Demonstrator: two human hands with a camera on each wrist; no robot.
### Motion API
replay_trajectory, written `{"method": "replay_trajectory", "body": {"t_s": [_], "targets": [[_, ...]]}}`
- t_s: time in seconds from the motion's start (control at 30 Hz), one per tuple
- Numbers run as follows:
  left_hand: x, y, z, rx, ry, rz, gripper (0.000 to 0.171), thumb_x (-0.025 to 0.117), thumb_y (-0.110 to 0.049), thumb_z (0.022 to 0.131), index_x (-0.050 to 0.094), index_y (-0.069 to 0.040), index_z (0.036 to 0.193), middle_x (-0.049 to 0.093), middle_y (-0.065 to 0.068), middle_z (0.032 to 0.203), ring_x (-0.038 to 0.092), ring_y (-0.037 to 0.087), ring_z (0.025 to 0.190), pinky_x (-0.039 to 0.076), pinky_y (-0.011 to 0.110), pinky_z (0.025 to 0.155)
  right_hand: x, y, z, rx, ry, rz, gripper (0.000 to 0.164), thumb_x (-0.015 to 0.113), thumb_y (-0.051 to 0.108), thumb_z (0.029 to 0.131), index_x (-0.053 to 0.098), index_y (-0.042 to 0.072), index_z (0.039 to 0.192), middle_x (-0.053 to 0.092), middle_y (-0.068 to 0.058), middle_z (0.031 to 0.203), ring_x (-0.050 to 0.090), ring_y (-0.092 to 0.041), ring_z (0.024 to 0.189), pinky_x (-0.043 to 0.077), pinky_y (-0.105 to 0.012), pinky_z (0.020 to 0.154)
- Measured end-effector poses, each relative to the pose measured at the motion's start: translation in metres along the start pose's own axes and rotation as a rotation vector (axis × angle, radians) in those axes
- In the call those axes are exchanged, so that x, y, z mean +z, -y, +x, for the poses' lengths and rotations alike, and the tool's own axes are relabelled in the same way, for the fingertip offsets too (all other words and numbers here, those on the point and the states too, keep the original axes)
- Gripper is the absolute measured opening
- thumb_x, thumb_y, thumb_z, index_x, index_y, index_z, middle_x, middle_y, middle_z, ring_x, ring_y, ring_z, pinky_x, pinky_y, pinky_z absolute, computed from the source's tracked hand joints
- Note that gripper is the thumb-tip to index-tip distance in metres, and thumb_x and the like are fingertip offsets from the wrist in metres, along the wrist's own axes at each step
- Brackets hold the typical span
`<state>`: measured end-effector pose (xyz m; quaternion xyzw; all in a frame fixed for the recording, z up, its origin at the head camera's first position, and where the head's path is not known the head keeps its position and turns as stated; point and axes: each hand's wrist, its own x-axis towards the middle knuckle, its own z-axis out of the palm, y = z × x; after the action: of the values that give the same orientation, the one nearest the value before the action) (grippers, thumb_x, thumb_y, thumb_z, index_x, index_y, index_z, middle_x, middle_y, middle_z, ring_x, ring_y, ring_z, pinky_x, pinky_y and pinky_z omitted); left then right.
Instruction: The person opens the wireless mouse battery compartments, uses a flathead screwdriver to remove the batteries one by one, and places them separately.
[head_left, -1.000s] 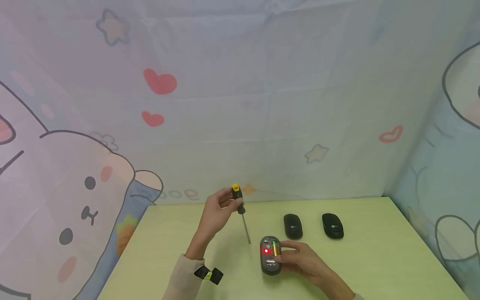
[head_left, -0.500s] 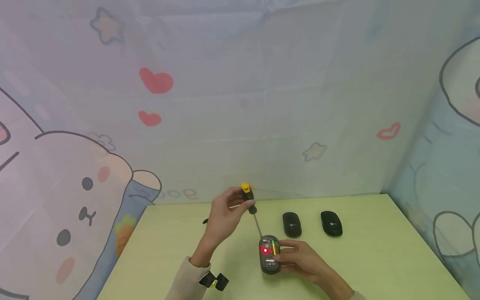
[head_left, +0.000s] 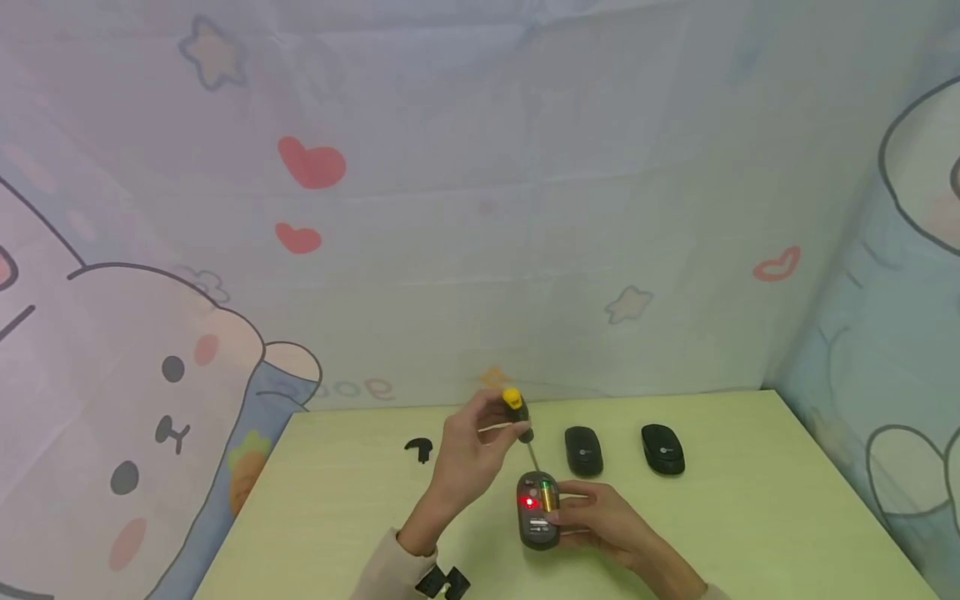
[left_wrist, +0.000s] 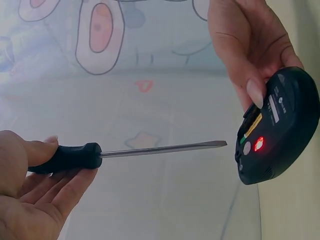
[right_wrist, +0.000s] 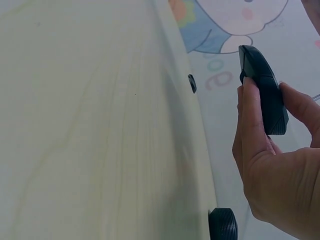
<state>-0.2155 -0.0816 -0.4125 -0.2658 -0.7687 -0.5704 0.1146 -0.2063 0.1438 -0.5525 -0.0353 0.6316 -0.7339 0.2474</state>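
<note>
My left hand (head_left: 468,458) grips the black-and-yellow handle of a flat-blade screwdriver (left_wrist: 165,150). My right hand (head_left: 603,525) holds a dark computer mouse (head_left: 538,535) above the table, its underside toward me. A battery (head_left: 547,497) lies in the mouse's uncovered slot, beside a glowing red light. In the left wrist view, a small gap separates the blade tip from the front end of the mouse. The right wrist view shows the mouse from its side, between thumb and fingers.
Two black mice, one nearer (head_left: 583,451) and one further right (head_left: 663,449), sit on the pale yellow-green table (head_left: 750,517). A small black curved piece (head_left: 422,448) lies left of my left hand. A printed cloth (head_left: 450,250) hangs behind the table.
My left hand has moved right and slightly down with the screwdriver, bringing its tip to the mouse's front end. The black curved piece has come into view. My right hand has hardly moved.
</note>
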Motion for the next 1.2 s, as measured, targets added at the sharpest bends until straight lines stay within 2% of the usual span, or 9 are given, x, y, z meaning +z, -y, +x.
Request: {"method": "replay_trajectory", "body": {"t_s": [0.27,0.5,0.87,1.2], "targets": [[0.002,-0.002,-0.004,0.071,-0.006,0.05,0.035,0.077,-0.002,0.094,0.064,-0.011,0.125,0.077,0.01,0.116,0.078,0.027,0.109,0.065,0.025,0.09,0.003,0.003,0.0,0.031,-0.024,-0.01,0.082,0.082,0.019,0.092,0.039,-0.011,0.155,0.076,-0.013,0.125,0.078,-0.023,0.104,0.068,-0.039,0.088],[0.004,-0.004,-0.008,0.072,-0.02,0.026,0.034,0.079,-0.001,0.092,0.065,-0.01,0.121,0.078,0.011,0.114,0.078,0.028,0.108,0.066,0.027,0.089,0.003,0.002,0.002,0.028,-0.009,0.008,0.076,0.081,0.017,0.093,0.043,-0.009,0.153,0.076,-0.015,0.125,0.078,-0.025,0.106,0.067,-0.04,0.089],[0.008,-0.002,-0.011,0.11,0.001,0.016,0.033,0.079,-0.003,0.092,0.065,-0.01,0.121,0.078,0.012,0.114,0.079,0.028,0.108,0.065,0.026,0.089,0.004,0.003,0.001,0.015,-0.012,0.002,0.081,0.082,0.016,0.092,0.039,-0.013,0.154,0.077,-0.013,0.119,0.078,-0.024,0.105,0.067,-0.04,0.089],[0.01,0.001,-0.011,0.135,0.017,0.009,0.034,0.079,-0.005,0.093,0.064,-0.011,0.122,0.077,0.011,0.112,0.079,0.028,0.107,0.066,0.027,0.089,0.003,0.003,0.0,0.016,-0.019,-0.005,0.081,0.082,0.017,0.092,0.039,-0.012,0.154,0.077,-0.012,0.12,0.078,-0.023,0.105,0.068,-0.038,0.088]]}}
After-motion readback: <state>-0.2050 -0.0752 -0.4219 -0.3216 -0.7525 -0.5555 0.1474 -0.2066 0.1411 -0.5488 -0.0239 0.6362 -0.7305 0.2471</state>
